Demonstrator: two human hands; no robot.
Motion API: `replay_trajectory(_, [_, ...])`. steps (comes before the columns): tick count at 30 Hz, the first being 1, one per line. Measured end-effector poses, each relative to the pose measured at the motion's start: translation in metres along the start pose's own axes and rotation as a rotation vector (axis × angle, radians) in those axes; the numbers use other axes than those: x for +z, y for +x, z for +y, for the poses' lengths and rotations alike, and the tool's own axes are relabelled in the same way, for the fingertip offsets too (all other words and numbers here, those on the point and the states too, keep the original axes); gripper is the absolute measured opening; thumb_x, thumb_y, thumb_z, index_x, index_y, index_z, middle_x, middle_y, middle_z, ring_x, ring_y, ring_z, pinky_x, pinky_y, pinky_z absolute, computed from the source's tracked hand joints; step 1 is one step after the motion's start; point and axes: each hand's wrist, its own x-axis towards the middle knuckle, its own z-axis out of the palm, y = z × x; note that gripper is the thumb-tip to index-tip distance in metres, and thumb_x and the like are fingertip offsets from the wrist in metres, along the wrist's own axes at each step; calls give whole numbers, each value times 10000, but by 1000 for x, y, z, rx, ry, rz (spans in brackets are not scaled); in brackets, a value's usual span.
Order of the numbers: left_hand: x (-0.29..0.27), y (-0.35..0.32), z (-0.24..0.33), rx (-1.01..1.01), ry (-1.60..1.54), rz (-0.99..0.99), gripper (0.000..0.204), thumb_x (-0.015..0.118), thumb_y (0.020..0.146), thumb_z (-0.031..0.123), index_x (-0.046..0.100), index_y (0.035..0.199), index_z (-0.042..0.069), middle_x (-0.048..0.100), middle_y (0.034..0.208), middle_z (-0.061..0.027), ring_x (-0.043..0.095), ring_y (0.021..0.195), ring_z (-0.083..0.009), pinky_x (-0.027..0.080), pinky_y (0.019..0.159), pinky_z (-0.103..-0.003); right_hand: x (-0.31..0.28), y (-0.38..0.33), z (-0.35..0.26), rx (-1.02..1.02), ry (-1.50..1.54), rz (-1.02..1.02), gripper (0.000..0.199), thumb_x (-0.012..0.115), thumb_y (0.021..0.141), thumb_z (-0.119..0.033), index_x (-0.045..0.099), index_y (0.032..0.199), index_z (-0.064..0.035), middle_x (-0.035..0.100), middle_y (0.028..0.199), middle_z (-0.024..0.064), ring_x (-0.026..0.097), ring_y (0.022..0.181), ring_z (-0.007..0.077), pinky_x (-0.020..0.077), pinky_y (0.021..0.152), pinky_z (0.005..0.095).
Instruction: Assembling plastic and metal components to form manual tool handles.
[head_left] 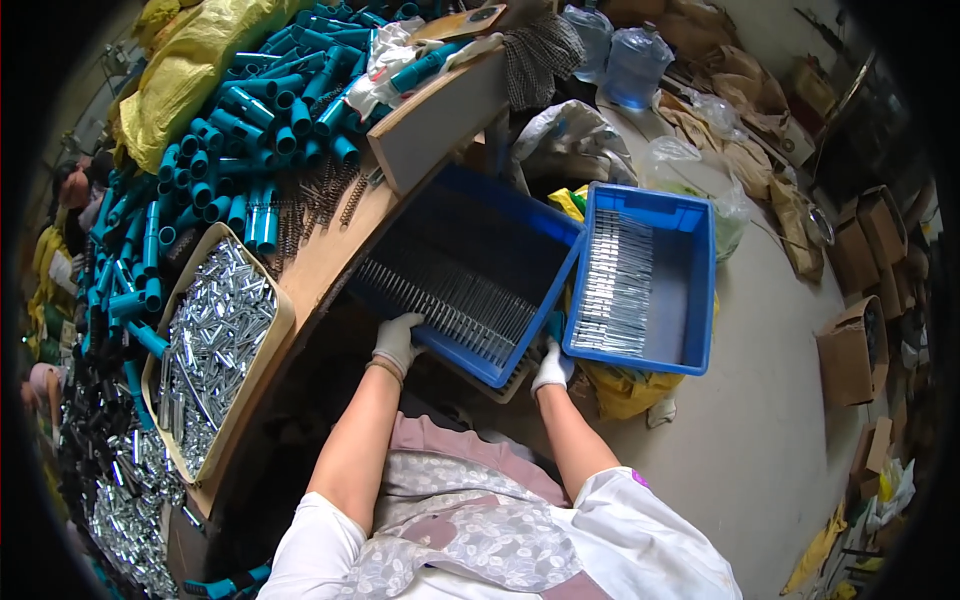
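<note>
Far left on the bench I see heaps of teal plastic tubes (240, 120), w/ a yellow sack (190, 70) behind them. Nearer, a shallow cardboard tray (285, 315) full of small silver metal pins (215, 340), more loose metal parts spilling at the near left edge.

Centre: my left hand (396, 342), white glove, is closed on the near left rim of the tilted blue crate (520, 215), fingers curled over the edge. Crate leans against the bench edge, rows of dark thin metal pieces (450, 295) laid along its lower side.

Right hand (552, 368), also gloved, grips the crate's near right corner, just where it touches a second blue crate (700, 290); that one holds a neat column of silver strips (612, 285) and rests on a yellow bag.

Step in hand, as I judge it: steadying/shifting the tilted crate w/ both hands. Next move needs an even lift on both sides so the rows don't slide.
</note>
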Motion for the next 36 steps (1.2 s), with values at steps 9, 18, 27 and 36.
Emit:
replay_trajectory(9, [-22, 10, -4, -15, -62, 22, 436, 648, 814, 44, 526, 1230, 5, 540, 1223, -184, 532, 1131, -359, 473, 901, -619, 24, -52, -33, 302, 403, -41, 275, 643, 943, -224, 620, 1184, -96, 687, 1080, 61, 689, 901, 228, 563, 709, 376])
replay_trajectory(18, [-8, -1, 2, 10, -32, 31, 275, 621, 858, 62, 594, 1118, -22, 592, 1118, -172, 588, 1042, -324, 550, 845, -533, 0, -38, -22, 343, 385, -96, 325, 663, 950, -257, 574, 1210, -82, 661, 1033, 117, 701, 827, 306, 588, 634, 425])
replay_trajectory(27, [-9, 12, -6, 10, -33, -3, 325, 640, 828, 55, 575, 1139, -13, 575, 1125, -175, 570, 1056, -346, 518, 847, -579, -12, -20, -11, 252, -128, -188, 443, 688, 848, -349, 634, 1171, -51, 645, 1124, 90, 618, 926, 243, 515, 812, 393])
replay_trajectory(36, [-15, 8, 1, 15, -38, 15, 395, 671, 795, 40, 558, 1171, -2, 560, 1167, -180, 560, 1070, -358, 486, 868, -617, 14, 27, 5, 129, -405, -242, 627, 708, 809, -447, 603, 1242, -6, 651, 1205, 148, 621, 1016, 296, 484, 887, 409])
